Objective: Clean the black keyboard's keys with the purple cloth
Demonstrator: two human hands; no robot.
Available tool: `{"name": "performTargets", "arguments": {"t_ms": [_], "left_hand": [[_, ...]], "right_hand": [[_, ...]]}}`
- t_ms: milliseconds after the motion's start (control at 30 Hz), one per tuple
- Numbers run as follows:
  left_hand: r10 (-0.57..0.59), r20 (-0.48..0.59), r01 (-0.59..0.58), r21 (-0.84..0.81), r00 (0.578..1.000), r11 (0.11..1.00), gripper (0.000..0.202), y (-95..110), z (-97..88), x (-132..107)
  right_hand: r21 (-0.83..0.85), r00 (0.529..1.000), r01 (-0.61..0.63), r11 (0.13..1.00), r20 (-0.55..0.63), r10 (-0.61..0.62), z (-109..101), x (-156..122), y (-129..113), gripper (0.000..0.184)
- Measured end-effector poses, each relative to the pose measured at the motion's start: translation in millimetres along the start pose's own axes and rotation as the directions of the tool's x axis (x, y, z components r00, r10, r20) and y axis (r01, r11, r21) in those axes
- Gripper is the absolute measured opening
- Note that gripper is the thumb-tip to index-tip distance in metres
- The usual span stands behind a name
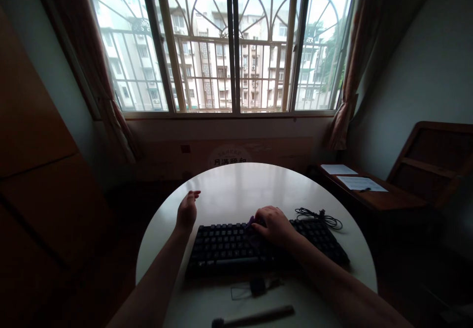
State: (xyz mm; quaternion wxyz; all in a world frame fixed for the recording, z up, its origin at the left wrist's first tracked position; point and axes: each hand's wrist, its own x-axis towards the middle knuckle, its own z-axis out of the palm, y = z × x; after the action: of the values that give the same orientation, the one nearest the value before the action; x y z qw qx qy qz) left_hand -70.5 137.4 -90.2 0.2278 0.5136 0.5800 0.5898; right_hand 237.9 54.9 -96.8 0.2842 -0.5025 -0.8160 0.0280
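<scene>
Right fingers (260,215) pinching small purple tool (251,219), black plastic keyboard (229,246) under them. My left fingers (192,194) open, empty. Keycaps all look seated.

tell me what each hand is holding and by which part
The right hand pinches a small purple thing at its fingertips over the keyboard; which part is gripped is too dark to tell. The left hand is open, holding nothing.

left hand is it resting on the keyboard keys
No, the left hand sits off the left end of the keyboard with its fingers open, and only the right hand lies on the keys.
</scene>
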Motion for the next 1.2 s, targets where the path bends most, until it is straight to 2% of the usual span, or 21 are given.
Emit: {"name": "performTargets", "arguments": {"t_ms": [167, 333, 500, 600, 700, 900, 1200], "left_hand": [[0.012, 0.006, -0.012, 0.001, 1.0, 1.0, 0.053, 0, 1.2, 0], [0.021, 0.025, -0.021, 0.001, 0.999, 1.0, 0.051, -1, 3.6, 0], [0.029, 0.044, -0.029, 0.003, 0.999, 1.0, 0.05, 1, 3.3, -2], [0.031, 0.046, -0.031, -0.001, 0.998, 1.0, 0.05, 0, 3.1, -2], [0.028, 0.048, -0.028, -0.004, 0.998, 1.0, 0.051, -1, 4.5, -1], [0.011, 0.077, -0.011, -0.004, 0.997, 1.0, 0.048, -6, 8.0, 0], [-0.002, 0.095, 0.002, -0.001, 0.995, 1.0, 0.05, -10, 8.3, 1]], "right_hand": [[0.026, 1.0, 0.004, 1.0, 0.028, -0.005, -2, -1, 1, 0.007], [0.059, 1.0, 0.018, 0.998, -0.002, -0.018, -2, 0, 2, 0.009], [0.12, 0.991, 0.001, 0.993, -0.136, 0.015, -9, 1, 8, 0.012], [0.199, 0.96, -0.031, 0.98, -0.268, 0.084, -15, 3, 14, 0.017], [0.308, 0.925, -0.04, 0.95, -0.349, 0.152, -18, 4, 19, 0.024], [0.424, 0.893, -0.006, 0.906, -0.405, 0.196, -20, 1, 14, 0.026], [0.395, 0.85, 0.046, 0.917, -0.498, 0.171, -28, -7, 3, 0.022]]}}
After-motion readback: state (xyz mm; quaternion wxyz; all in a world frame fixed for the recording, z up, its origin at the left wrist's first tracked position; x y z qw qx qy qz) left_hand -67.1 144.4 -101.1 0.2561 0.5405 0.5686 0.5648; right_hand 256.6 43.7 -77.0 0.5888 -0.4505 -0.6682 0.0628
